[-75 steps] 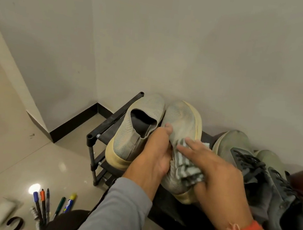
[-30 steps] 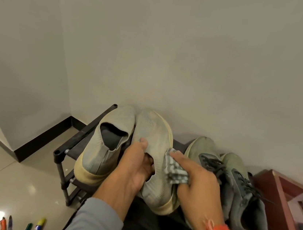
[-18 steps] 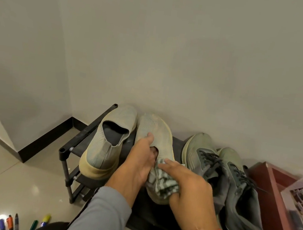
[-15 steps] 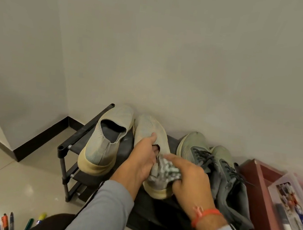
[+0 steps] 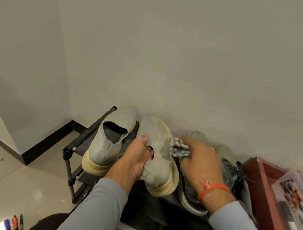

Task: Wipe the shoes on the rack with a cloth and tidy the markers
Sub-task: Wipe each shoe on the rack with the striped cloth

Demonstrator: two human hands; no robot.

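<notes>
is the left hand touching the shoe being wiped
Touching. The head view shows the left hand gripping the shoe at its opening, fingers tucked inside, thumb on top.

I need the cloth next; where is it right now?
The striped cloth is under the right hand, pressed on the right side of the slip-on shoe held by the left hand.

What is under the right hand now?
The striped cloth shows under the right hand, against the grey slip-on shoe. The dark laced shoe lies beneath; the hand covers its front.
</notes>
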